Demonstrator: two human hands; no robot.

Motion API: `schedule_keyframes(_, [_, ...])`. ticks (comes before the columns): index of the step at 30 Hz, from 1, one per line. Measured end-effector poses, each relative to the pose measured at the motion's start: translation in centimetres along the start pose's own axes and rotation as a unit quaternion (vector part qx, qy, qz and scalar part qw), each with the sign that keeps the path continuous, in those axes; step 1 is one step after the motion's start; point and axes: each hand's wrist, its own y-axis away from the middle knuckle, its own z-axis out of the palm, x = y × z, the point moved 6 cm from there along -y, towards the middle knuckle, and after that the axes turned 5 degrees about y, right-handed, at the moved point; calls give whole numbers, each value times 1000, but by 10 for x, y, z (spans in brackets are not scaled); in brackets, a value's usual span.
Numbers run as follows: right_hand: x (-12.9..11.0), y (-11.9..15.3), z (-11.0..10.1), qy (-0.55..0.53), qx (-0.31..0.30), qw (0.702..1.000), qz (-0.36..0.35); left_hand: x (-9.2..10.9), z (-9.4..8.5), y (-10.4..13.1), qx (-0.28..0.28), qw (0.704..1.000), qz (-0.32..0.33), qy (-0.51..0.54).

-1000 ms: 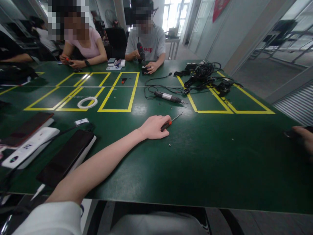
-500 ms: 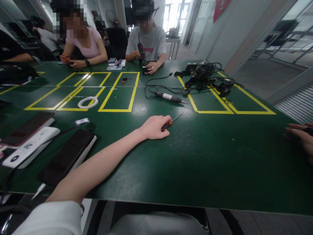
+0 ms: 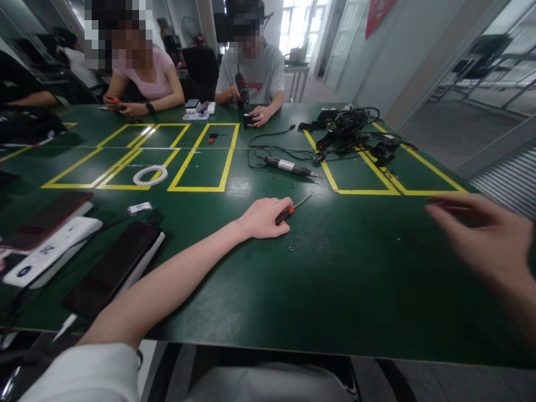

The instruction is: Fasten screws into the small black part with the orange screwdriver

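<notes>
Though tangled, cables (image 3: 345, 129) clear of screwdriver (image 3: 292, 210)

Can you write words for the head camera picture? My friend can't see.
The left hand holds a screwdriver on a green table; the right hand, curled, is blurred at right. Beyond lie a power tool and cables.

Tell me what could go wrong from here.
The tiny loose bits beside the left hand could get knocked and lost. The screwdriver it grips points away uncovered and might jab the right hand if that comes close. The left forearm overlaps the dark phone in view and might nudge it.
</notes>
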Motion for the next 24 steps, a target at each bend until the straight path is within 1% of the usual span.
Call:
schedule_keyframes(1, [-24,3,31,-41,-89,993,-69,0,0,0,1,1000,0,0])
schedule_keyframes(2, [-48,10,57,-84,-164,974,-132,0,-1,0,2,1000,0,-1])
schedule_keyframes(3, [-70,19,79,-119,-238,948,-174,1,-1,1,3,1000,1,-2])
schedule_keyframes(4, [-89,29,97,-145,-298,921,-207,1,-1,1,3,1000,1,-3])
schedule_keyframes(6, [-118,45,120,-177,-368,875,-261,2,-1,1,3,1000,2,-3])
schedule_keyframes(7, [-127,51,128,-182,-390,859,-277,2,-1,1,2,1000,2,-3])
schedule_keyframes(9, [-136,57,140,-179,-425,836,-299,3,0,0,2,1000,1,-3])
schedule_keyframes(12, [-136,58,153,-171,-466,814,-300,3,0,0,2,1000,2,-4])
schedule_keyframes(15, [-136,57,156,-168,-471,808,-312,4,0,-1,0,1000,4,-3])
schedule_keyframes(21, [-142,59,154,-136,-440,811,-362,4,-2,0,1,1000,8,5])
schedule_keyframes(23, [-141,59,152,-133,-424,821,-359,4,-1,0,0,1000,6,6])
schedule_keyframes(24, [-140,58,149,-140,-416,830,-345,4,-1,0,0,1000,5,5])
